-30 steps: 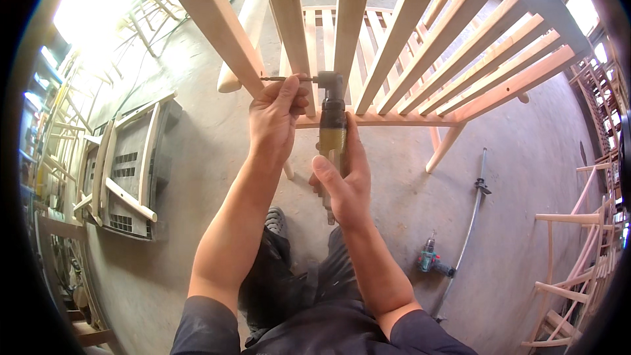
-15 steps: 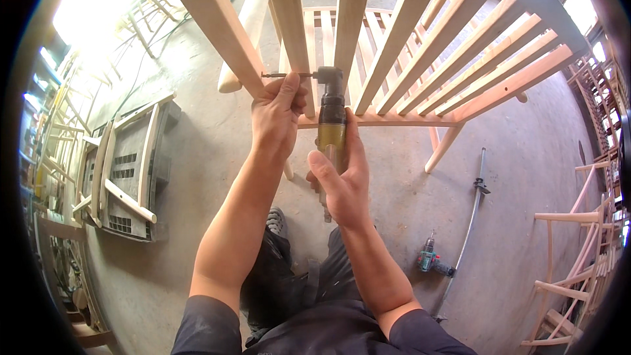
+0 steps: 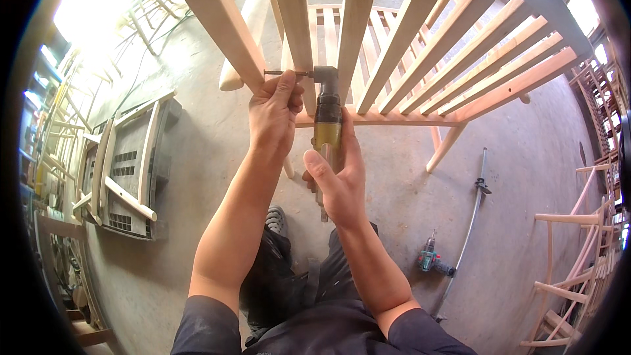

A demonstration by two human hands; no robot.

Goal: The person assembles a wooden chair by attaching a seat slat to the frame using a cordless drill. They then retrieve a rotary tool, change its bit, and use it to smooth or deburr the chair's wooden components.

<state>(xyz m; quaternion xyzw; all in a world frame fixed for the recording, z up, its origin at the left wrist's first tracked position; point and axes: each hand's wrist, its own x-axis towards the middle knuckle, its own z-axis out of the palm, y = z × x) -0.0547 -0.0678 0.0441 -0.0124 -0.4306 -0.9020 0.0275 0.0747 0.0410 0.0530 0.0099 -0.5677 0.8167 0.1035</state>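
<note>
My right hand (image 3: 338, 181) wraps around the body of an angle screwdriver (image 3: 328, 128), a power tool with a dark right-angle head and an olive-yellow barrel. From its head a thin driver bit (image 3: 303, 73) points left. Thumb and fingers of my left hand (image 3: 273, 115) pinch around this bit, the hand resting close against the leftmost post (image 3: 220, 20) of a pale wooden slatted bench (image 3: 411, 118). At the bit's far end a small screw-like tip (image 3: 268, 72) meets the post's side; how deep it sits cannot be seen.
On the floor to the right lie a teal cordless drill (image 3: 430, 256) and a long metal bar clamp (image 3: 474, 213). A dark plastic pallet (image 3: 131, 164) carrying wooden parts is at the left. Wooden chair frames (image 3: 572, 250) stand along the right side, with more frames at the left.
The angle screwdriver and my right hand have shifted slightly left, toward the post. My left hand keeps its pinch on the bit, moving only slightly.
</note>
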